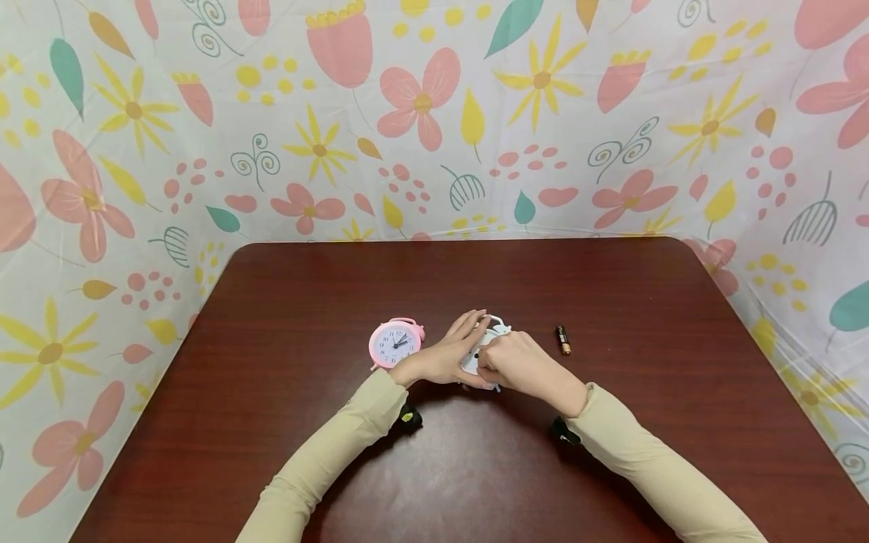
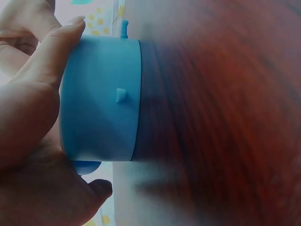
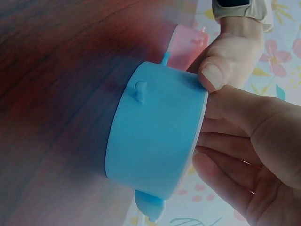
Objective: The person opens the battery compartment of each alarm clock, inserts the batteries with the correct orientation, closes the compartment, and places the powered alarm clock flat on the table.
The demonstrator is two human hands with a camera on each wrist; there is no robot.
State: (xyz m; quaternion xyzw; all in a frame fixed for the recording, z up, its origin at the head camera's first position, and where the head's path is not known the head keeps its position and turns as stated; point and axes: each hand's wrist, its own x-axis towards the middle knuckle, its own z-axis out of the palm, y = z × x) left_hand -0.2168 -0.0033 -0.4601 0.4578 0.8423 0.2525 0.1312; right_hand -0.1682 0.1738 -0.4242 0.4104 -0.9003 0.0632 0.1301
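Observation:
A blue alarm clock (image 3: 155, 127) with a pale back lies face down on the table; its blue side wall (image 2: 101, 99) shows in both wrist views. My left hand (image 1: 444, 360) grips the clock around its rim, thumb on the near side and fingers on the far side. Over the clock's back, my right hand (image 1: 523, 366) has its fingers bent and the tips against that back. Whatever sits under those fingertips is hidden. Close to my left wrist stands a pink alarm clock (image 1: 396, 343), its dial facing up.
A dark and copper-coloured battery (image 1: 563, 340) lies on the table to the right of the hands. The brown wooden table (image 1: 434, 279) has rounded far corners. Behind it and at both sides hangs a flower-patterned cloth (image 1: 421, 173).

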